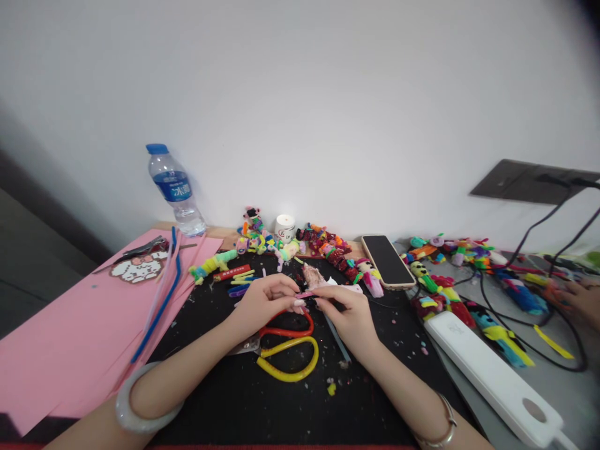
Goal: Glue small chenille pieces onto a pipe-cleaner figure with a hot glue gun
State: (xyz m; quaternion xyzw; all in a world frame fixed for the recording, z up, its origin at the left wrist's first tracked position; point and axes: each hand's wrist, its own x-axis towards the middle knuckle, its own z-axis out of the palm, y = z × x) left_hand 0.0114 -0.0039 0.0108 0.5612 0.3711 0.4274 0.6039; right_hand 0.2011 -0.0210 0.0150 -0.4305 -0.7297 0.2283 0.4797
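My left hand [263, 304] and my right hand [350, 314] meet over the black mat [262, 415]. Between their fingertips is a short, thin pink pipe cleaner piece [305, 294], pinched from both sides. Just below lie scissors [287, 377] with one red and one yellow handle loop, their blades partly covered by my left forearm. A grey-blue strip [338, 340] rests on the mat under my right hand. Beyond the fingers is a fuzzy brownish-pink bundle [315, 277], partly hidden. Short yellow and blue pipe cleaner pieces [240, 284] lie past my left hand.
Pipe cleaner figures [335, 253] line the wall, with a phone [388, 261] among them. Left are a water bottle [174, 190] and pink sheets [60, 337] bearing long pipe cleaners [162, 300]. Right are a white power strip [492, 375], black cables and another person's hand [584, 303].
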